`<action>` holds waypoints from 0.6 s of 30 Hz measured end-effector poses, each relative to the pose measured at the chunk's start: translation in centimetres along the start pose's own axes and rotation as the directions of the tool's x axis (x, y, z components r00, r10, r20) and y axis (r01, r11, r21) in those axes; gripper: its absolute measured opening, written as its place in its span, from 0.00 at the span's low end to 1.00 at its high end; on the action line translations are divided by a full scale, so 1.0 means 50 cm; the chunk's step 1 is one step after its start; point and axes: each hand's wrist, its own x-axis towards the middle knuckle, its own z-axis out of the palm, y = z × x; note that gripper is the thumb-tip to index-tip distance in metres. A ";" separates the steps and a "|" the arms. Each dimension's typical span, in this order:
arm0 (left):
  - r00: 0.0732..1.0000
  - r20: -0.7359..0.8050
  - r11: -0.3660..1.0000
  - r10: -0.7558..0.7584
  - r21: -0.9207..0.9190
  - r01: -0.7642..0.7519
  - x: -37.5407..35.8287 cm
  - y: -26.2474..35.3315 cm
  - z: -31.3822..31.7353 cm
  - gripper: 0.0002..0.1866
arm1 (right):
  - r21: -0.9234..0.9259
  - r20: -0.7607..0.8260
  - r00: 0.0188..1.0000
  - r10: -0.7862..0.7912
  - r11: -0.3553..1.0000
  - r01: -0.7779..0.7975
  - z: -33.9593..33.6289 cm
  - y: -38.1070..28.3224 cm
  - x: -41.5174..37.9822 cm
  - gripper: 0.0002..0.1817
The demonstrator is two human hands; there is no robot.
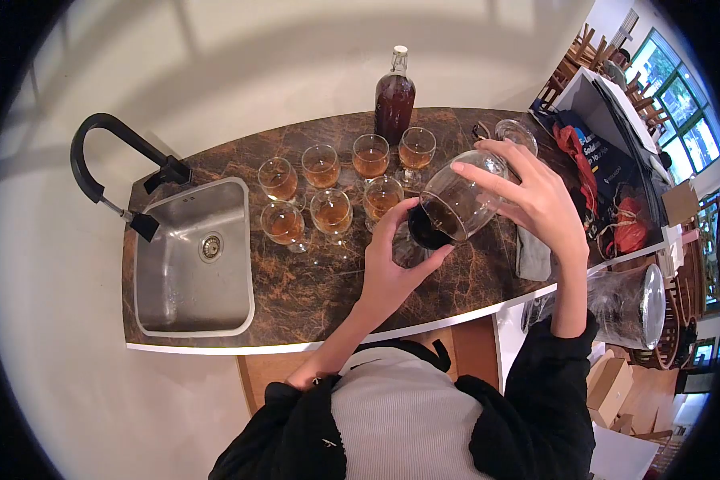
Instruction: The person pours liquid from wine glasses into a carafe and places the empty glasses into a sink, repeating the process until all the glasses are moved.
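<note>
Carafe [476, 202] clasped by R hand [540, 196], tilted toward dark cup [426, 230]; L hand [396, 260] grips cup. From cup: glasses [331, 211] approx. 10 o'clock, ctr. edge [412, 330] 6, sink rim [250, 256] 9.

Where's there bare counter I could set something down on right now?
Mainly the front of the counter, between the sink and the left hand, plus a smaller patch between that hand and the grey cloth. It's crowded at the back middle, with the stemmed glasses and the bottle.
</note>
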 end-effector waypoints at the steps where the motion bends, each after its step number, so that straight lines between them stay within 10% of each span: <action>1: 1.000 0.005 1.000 -0.005 -0.007 0.005 0.000 -0.002 0.000 0.39 | -0.001 0.006 1.000 0.003 1.000 -0.003 -0.002 -0.002 0.001 0.38; 18: 1.000 -0.030 1.000 -0.005 0.007 0.005 -0.006 -0.012 0.004 0.40 | -0.110 -0.085 0.993 -0.080 0.991 0.071 -0.003 -0.005 0.008 0.40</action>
